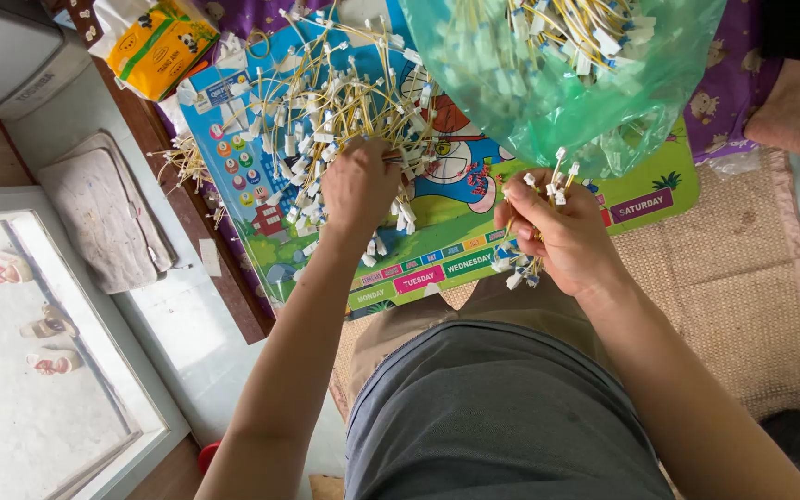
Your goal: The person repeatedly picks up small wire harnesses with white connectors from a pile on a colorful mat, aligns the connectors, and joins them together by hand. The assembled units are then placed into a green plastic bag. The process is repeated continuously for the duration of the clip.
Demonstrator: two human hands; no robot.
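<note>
Left hand (359,185) digs into loose pile of yellow wires with white plugs (321,102) on colourful cartoon mat (437,245), fingers closed among strands. Right hand (562,231) clamps gathered wire bundle (534,227) — we'd pull few strands at once, plugs aligned, avoiding tangles.

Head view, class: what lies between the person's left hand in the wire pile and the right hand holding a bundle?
In the head view, between the left hand and right hand lies the colourful cartoon mat, with few loose wires.
</note>
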